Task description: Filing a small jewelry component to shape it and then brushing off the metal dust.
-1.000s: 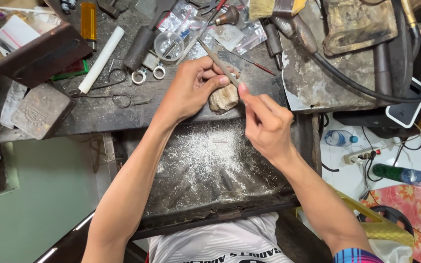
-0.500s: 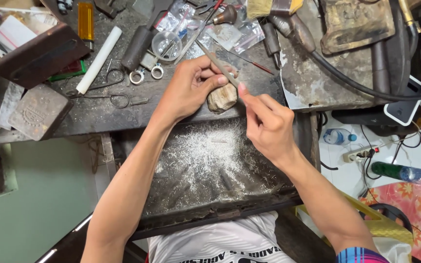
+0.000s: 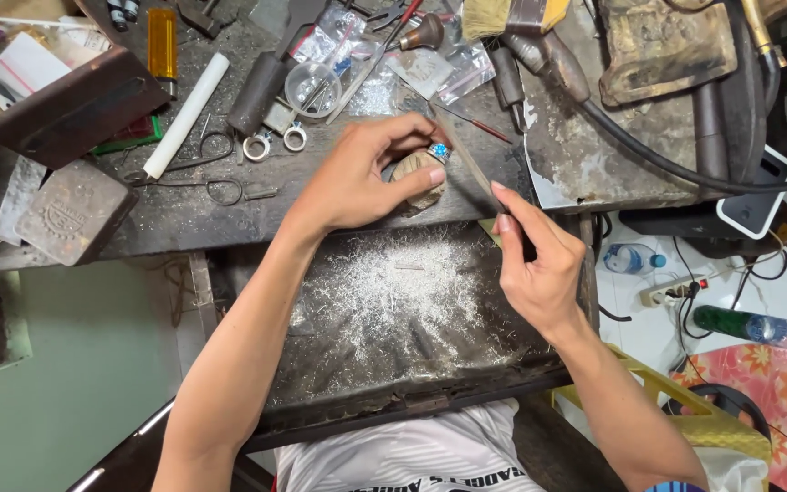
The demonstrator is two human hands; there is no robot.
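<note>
My left hand (image 3: 362, 178) pinches a silver ring with a blue stone (image 3: 438, 151) against a worn wooden bench peg (image 3: 414, 172) at the edge of the dark workbench (image 3: 184, 205). My right hand (image 3: 539, 269) grips a thin metal file (image 3: 465, 157) by its lower end; the file slants up and left and lies just to the right of the ring. Below both hands a dark metal tray (image 3: 393, 314) is strewn with silver filings.
Two silver rings (image 3: 275, 139), a clear plastic cup (image 3: 312, 86), a white rod (image 3: 187, 114), wire loops, a brush and small bags crowd the bench. A brown box (image 3: 75, 100) sits left, a black hose (image 3: 649, 155) right. Bottles and a power strip lie on the floor at right.
My right hand has drawn the file back, down and to the right, off the ring. The blue stone now shows between my left fingers.
</note>
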